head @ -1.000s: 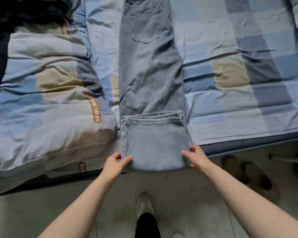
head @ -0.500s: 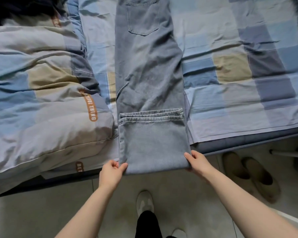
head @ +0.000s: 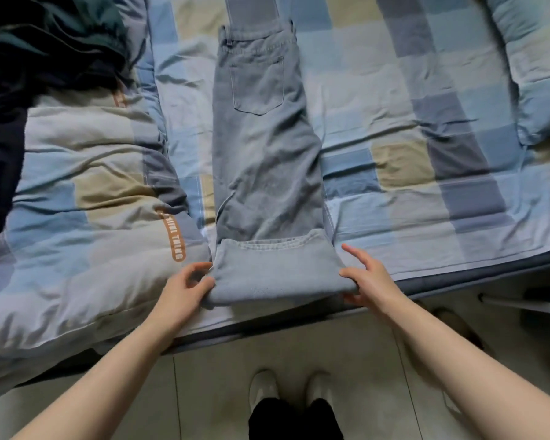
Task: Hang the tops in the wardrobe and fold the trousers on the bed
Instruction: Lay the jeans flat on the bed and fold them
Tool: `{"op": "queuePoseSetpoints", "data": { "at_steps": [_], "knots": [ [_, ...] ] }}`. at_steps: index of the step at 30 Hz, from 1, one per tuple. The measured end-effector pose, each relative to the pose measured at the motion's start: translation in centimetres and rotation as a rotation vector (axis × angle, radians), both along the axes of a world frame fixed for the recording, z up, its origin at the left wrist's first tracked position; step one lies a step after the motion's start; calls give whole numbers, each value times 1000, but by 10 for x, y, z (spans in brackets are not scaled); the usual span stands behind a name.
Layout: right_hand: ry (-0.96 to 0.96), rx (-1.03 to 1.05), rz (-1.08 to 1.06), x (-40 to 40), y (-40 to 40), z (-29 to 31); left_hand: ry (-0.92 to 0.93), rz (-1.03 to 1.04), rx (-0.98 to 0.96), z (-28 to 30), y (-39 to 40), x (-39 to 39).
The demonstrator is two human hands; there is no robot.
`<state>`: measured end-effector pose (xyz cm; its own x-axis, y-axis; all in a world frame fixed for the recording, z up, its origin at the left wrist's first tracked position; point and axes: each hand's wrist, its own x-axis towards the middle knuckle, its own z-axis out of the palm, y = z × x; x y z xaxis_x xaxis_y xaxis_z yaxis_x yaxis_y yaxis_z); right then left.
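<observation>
Lying between both hands, the jeans' folded hem (head: 277, 268) is pinched by left fingers (head: 204, 285) and right fingers (head: 350, 276).

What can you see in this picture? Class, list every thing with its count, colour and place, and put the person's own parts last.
jeans: one pair, pale blue-grey, lengthwise on the bed, hem end folded up
sheet: one, blue, grey and tan checks, covering the bed
duvet: one, same checks, bunched at left
dark clothes: a heap, dark green and navy, top left
pillow: one, checked, top right
slippers: tan, on the floor at right; count unclear
left hand: grips the fold's left edge
right hand: at the fold's right edge, thumb on top
feet: two, pale shoes, on the floor
</observation>
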<state>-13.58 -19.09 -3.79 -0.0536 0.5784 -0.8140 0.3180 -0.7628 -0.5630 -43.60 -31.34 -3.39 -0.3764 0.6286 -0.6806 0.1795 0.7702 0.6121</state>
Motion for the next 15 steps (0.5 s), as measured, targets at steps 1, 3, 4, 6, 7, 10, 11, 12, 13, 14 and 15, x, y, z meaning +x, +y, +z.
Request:
{"op": "queuePoseSetpoints", "data": {
  "at_steps": [1, 3, 4, 6, 7, 10, 11, 12, 13, 14, 15],
  "knots": [
    [-1, 12, 0, -6, 16, 8, -15, 19, 23, 6, 17, -5],
    [41, -20, -25, -18, 49, 20, -37, 84, 35, 16, 51, -15],
    [61, -53, -34, -24, 59, 25, -47, 109, 24, 20, 63, -20],
    [87, -92, -30, -34, 89, 33, -78, 160, 12, 29, 94, -33],
    [101, -96, -47, -40, 109, 35, -91, 197, 17, 31, 113, -41],
    [156, -103, -121, -58, 162, 38, -123, 322, 68, 33, 159, -61],
    [175, -98, -129, -64, 183, 36, -143, 358, 105, 29, 179, -68],
    [195, -80, -124, -70, 205, 31, -148, 376, 142, 22, 198, -76],
    [211, -58, -112, -76, 222, 24, -125, 372, 166, 13, 211, -81],
    [199, -34, -93, -80, 237, 17, -90, 347, 169, 3, 222, -84],
    [154, -13, -61, -85, 249, 5, -56, 316, 145, -12, 229, -85]
  ]
}}
